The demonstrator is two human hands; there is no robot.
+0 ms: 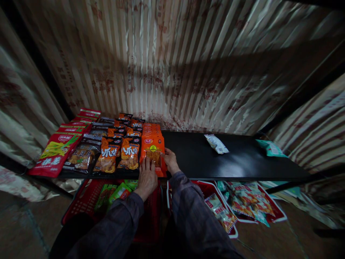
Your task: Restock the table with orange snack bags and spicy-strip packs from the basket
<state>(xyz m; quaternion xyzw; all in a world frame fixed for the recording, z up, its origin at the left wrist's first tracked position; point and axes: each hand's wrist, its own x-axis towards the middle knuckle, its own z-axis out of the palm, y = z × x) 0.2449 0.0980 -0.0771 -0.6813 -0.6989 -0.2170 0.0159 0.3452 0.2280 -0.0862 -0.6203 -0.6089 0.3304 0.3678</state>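
Observation:
An orange snack packet (153,147) lies at the front of a row of matching packets on the black shelf (185,158). My left hand (147,178) rests on the packet's lower front part, its fingers extended and slightly apart. Against the packet's right edge is my right hand (170,162), with its fingertips touching the side; its fingers are partly bent. Immediately left of this row stand black-and-orange snack bags (129,153) in several rows.
Dark chip bags (82,156) and red bags (58,151) fill the shelf's left end. A white packet (217,144) and a teal packet (272,148) lie farther right. Below are red baskets (155,219) holding green bags (120,192) and red-and-white bags (221,212).

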